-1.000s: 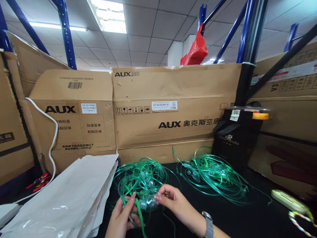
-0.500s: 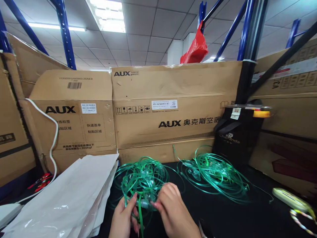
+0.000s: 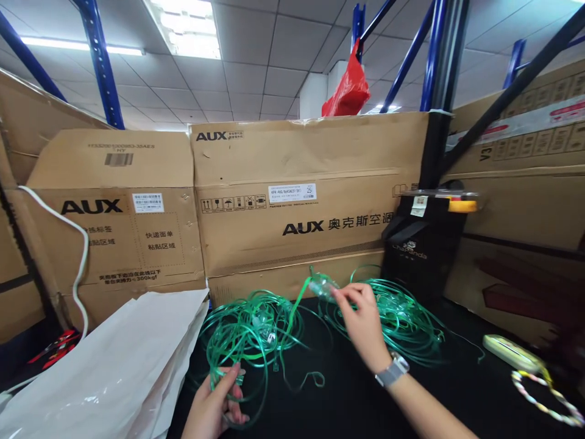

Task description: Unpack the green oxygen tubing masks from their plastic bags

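Observation:
My left hand [image 3: 217, 399] is closed around loops of thin green tubing at the near edge of the left tangle [image 3: 256, 323]; a small clear fitting shows by its fingertips. My right hand [image 3: 363, 320], with a watch [image 3: 393, 369] on the wrist, is raised to the right of that tangle and pinches a clear plastic piece [image 3: 322, 286]. From this piece a flat green strip [image 3: 298, 305] runs down to the left tangle. A second heap of green tubing [image 3: 402, 317] lies partly behind my right hand.
White plastic bags [image 3: 109, 360] lie at the left on the black tabletop [image 3: 347, 402]. AUX cardboard boxes [image 3: 292, 244] wall off the back. A black bag [image 3: 423, 244] stands back right, and a pale yellow-green case [image 3: 510, 353] with a beaded loop [image 3: 543, 405] lies at right.
My right hand has moved up and right, away from the left hand, drawing out the clear plastic piece and green strip. My left hand moved slightly left and down. The view has shifted slightly right.

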`<action>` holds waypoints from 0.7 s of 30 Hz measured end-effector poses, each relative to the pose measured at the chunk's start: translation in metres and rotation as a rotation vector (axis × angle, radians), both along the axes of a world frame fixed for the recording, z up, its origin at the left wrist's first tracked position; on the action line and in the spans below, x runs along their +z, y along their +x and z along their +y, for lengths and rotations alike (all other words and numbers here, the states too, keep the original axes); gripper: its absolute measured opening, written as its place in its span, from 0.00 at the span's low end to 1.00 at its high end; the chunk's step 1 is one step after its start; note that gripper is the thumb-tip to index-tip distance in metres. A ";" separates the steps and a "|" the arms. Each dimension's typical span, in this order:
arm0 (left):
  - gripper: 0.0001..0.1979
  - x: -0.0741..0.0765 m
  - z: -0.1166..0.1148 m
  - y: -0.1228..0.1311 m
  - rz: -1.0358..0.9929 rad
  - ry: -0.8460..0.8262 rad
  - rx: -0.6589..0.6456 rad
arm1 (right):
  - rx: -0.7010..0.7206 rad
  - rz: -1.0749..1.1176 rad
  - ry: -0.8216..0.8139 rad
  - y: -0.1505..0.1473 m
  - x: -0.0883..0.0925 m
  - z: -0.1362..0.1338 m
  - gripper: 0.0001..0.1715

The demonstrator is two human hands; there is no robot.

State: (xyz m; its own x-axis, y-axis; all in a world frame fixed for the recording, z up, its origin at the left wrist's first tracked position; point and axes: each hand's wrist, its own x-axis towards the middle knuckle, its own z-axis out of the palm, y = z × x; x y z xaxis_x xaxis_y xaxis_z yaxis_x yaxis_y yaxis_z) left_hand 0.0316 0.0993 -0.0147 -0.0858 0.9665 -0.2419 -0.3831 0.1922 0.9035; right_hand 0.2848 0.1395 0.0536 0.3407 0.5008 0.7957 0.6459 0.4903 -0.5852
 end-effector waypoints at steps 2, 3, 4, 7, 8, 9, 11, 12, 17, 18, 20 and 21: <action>0.23 0.005 -0.001 -0.005 -0.011 -0.023 -0.008 | -0.080 0.092 0.002 0.026 0.002 0.015 0.22; 0.22 0.007 -0.001 -0.006 -0.010 -0.023 -0.002 | -0.121 0.134 0.005 0.038 0.002 0.019 0.24; 0.21 0.008 -0.002 -0.006 -0.007 -0.020 0.004 | -0.150 0.176 0.002 0.048 0.003 0.022 0.26; 0.20 0.009 -0.004 -0.003 0.004 -0.009 -0.017 | -0.173 0.274 -0.033 0.067 0.001 0.026 0.28; 0.20 0.009 -0.005 -0.001 0.003 -0.003 -0.028 | -0.165 0.294 -0.048 0.069 0.000 0.026 0.29; 0.21 0.009 -0.005 -0.001 0.001 0.004 -0.038 | -0.152 0.308 -0.061 0.069 -0.001 0.026 0.29; 0.21 0.009 -0.005 0.000 -0.003 0.010 -0.062 | -0.115 0.316 -0.083 0.065 -0.003 0.026 0.30; 0.22 0.009 -0.005 0.000 -0.002 0.010 -0.075 | -0.090 0.308 -0.093 0.062 -0.004 0.027 0.30; 0.22 0.016 -0.007 -0.002 0.002 0.018 -0.082 | 0.150 0.160 -0.164 0.025 -0.006 0.022 0.27; 0.22 0.018 -0.008 -0.002 -0.001 0.011 -0.081 | 0.209 0.117 -0.182 0.014 -0.007 0.018 0.26; 0.21 0.020 -0.010 -0.001 0.011 -0.005 -0.090 | 0.317 0.027 -0.210 -0.006 -0.008 0.006 0.22; 0.20 0.021 -0.010 0.000 0.025 -0.003 -0.101 | 0.360 -0.034 -0.215 -0.016 -0.009 -0.002 0.20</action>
